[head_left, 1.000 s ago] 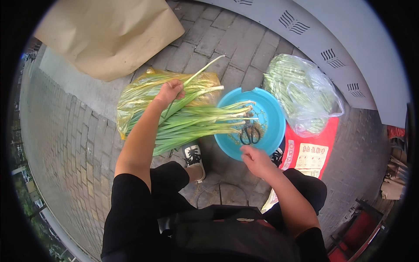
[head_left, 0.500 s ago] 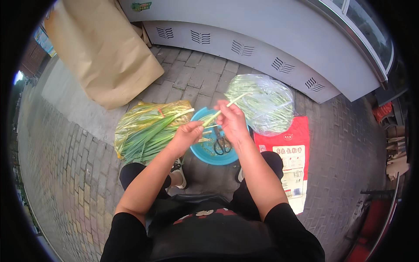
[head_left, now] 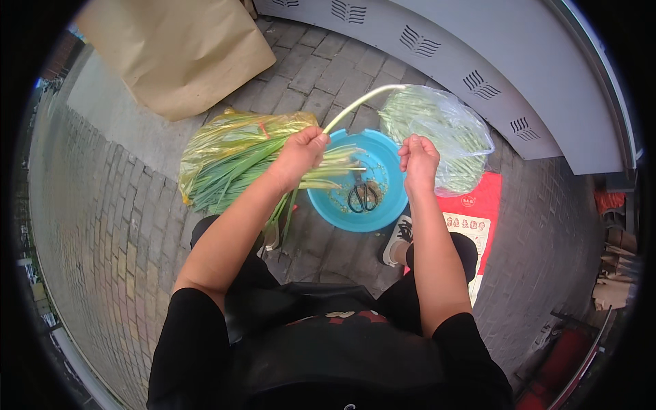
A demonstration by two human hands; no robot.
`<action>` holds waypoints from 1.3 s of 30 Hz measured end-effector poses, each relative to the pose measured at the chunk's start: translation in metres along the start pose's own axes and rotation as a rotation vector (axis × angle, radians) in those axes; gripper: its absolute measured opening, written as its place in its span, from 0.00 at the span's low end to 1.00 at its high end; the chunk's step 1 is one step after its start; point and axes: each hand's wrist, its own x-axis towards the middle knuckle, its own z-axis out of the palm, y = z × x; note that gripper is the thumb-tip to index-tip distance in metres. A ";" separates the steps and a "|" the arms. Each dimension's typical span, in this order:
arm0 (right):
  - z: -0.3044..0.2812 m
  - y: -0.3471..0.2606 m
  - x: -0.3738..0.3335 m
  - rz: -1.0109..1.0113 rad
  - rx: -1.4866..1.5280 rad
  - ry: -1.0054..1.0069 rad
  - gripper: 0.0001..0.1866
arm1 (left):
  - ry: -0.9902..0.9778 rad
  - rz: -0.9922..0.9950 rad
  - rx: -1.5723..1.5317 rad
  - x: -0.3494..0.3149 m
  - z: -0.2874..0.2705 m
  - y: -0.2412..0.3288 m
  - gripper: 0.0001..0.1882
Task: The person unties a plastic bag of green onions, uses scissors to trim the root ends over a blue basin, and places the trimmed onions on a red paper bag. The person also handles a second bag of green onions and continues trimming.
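Note:
My left hand (head_left: 301, 154) is closed round a green onion (head_left: 359, 102), whose pale stem arches up and to the right; its green leaves seem to hang below the hand. My right hand (head_left: 419, 162) is raised over the right rim of a blue basin (head_left: 393, 210), fingers curled together; what they hold, if anything, is hidden. Black-handled scissors (head_left: 362, 199) lie in the basin among small trimmings. A pile of green onions (head_left: 236, 167) rests on a yellow plastic bag (head_left: 215, 137) to the left, several pale stems reaching over the basin.
Right of the basin sits a clear bag of green beans (head_left: 437, 126), beside a red and white sack (head_left: 471, 212) lying flat. A grey cabinet (head_left: 506, 48) with vents runs along the back. Brown sheeting (head_left: 178, 55) drapes down at the back left.
My hands have moved apart: the right one has left the green onion and gone right. The stem has swung upward from my left hand. The view has shifted too.

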 end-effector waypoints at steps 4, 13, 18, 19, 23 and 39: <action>0.006 0.073 0.010 0.162 -0.122 -0.008 0.09 | 0.432 0.250 -0.020 0.018 -0.075 0.020 0.06; 0.167 0.207 0.046 -0.271 -1.033 -0.443 0.08 | 0.861 0.312 0.688 0.011 -0.164 0.032 0.08; 0.218 0.242 0.106 -0.511 -1.468 -0.491 0.10 | 0.811 0.078 0.528 -0.011 -0.178 0.028 0.10; 0.218 0.254 0.114 -0.586 -1.542 -0.484 0.10 | 0.799 0.061 0.503 -0.013 -0.182 0.023 0.10; 0.222 0.265 0.129 -0.429 -1.731 -0.615 0.12 | 0.743 -0.041 0.623 -0.013 -0.187 0.018 0.11; 0.161 -0.059 0.030 0.684 -0.682 -1.319 0.16 | -0.096 0.292 1.048 0.010 -0.125 0.000 0.22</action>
